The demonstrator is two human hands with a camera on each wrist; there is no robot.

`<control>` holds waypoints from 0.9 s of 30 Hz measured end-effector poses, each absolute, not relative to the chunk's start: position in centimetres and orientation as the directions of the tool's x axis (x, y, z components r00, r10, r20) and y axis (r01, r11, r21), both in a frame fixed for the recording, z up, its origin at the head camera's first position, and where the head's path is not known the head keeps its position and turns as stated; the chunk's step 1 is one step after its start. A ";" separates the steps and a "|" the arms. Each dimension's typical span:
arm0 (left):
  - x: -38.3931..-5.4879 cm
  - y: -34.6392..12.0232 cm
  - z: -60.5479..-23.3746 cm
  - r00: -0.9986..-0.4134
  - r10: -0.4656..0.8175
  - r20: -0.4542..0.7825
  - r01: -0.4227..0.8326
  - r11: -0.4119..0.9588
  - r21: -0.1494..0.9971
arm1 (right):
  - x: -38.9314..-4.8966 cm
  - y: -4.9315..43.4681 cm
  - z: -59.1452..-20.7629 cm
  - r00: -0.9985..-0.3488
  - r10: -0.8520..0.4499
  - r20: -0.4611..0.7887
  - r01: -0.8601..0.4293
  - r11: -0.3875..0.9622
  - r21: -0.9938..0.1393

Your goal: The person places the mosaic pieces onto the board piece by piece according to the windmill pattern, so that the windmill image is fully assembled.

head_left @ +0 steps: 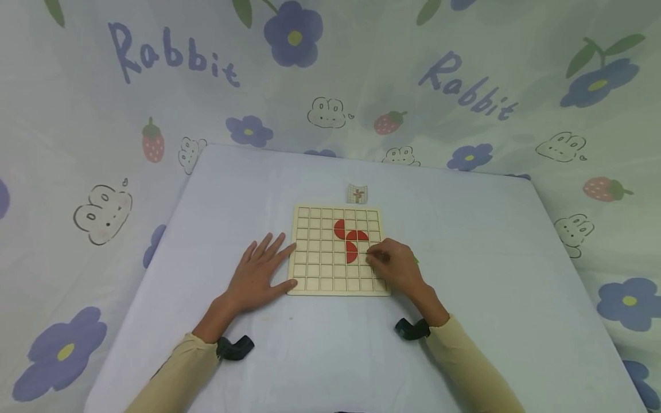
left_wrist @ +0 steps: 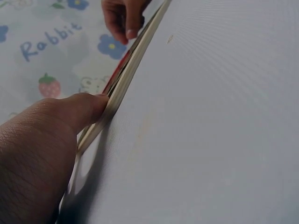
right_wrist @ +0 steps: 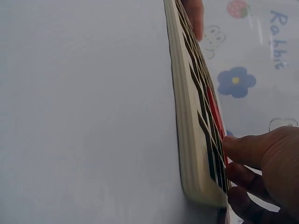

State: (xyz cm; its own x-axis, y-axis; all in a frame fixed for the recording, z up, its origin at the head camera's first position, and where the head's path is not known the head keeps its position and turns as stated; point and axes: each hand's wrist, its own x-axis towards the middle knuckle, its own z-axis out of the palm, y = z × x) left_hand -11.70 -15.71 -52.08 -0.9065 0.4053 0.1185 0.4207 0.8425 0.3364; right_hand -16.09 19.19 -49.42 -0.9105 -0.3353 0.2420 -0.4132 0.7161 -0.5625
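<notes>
A square wooden grid board (head_left: 313, 252) lies on the white table. Red quarter-round pieces (head_left: 352, 252) sit in some of its cells, right of the middle, paired into half-circle shapes. My left hand (head_left: 254, 282) lies with fingers spread beside the board; the thumb (left_wrist: 96, 105) and a fingertip touch its left edge. Over the board's right side is my right hand (head_left: 396, 263), thumb and fingers bent together with the tips low over the cells, close to the red pieces. Whether something small is between those fingertips I cannot tell.
Behind the board lies a small card (head_left: 357, 194) printed with a red pattern on a grid. A bit of green (head_left: 416, 260) shows past the right hand. Dark bands (head_left: 234, 347) are on both wrists. A curtain (head_left: 330, 74) with rabbits and flowers hangs behind the table.
</notes>
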 end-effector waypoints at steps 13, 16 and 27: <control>-11.5 -15.6 -52.1 -0.913 0.393 0.107 0.405 0.851 0.335 | -14.4 23.1 -48.7 -0.984 -0.101 0.150 -0.162 0.860 -0.483; -11.4 -15.6 -52.2 -0.912 0.395 0.110 0.408 0.848 0.338 | -14.2 23.8 -48.5 -0.993 -0.042 0.113 -0.090 0.879 -0.468; -11.7 -15.7 -52.1 -0.910 0.396 0.118 0.412 0.842 0.350 | -14.2 25.1 -48.8 -0.998 0.028 0.058 -0.009 0.830 -0.558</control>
State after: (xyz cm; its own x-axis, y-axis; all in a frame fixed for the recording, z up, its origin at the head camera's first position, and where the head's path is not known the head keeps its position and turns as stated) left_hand -11.72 -15.66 -52.06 -0.9105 0.3965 0.1177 0.4117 0.8415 0.3499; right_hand -14.22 25.07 -48.81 -0.9979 0.0282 0.0582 -0.0091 0.8296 -0.5583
